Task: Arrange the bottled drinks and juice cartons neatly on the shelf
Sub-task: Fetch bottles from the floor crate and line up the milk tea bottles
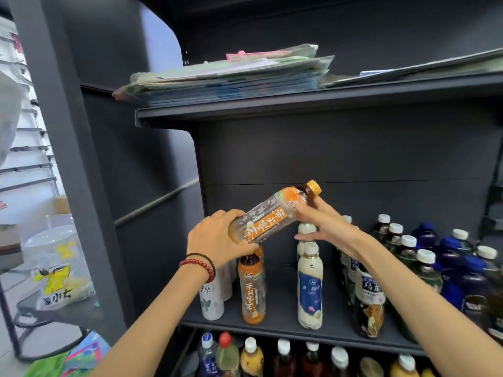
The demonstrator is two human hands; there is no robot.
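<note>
An orange-labelled tea bottle (275, 214) with a yellow cap is held tilted in the air, cap up to the right, above the middle shelf (283, 326). My left hand (217, 240) grips its base. My right hand (318, 221) holds it near the neck, lower fingers spread. Directly below stands a matching orange tea bottle (251, 289), with another partly hidden behind it. A white can (211, 297) stands to its left. Cream milk-tea bottles (310, 289) stand in a row to the right, then dark oolong bottles (370, 297) and blue bottles (460, 265).
The shelf above (272, 106) carries stacks of plastic-wrapped papers (226, 74). The lower shelf holds a row of mixed bottles (283, 357). At left, a stool bears a plastic bag (58, 270); colourful packets (81, 357) lie on the floor.
</note>
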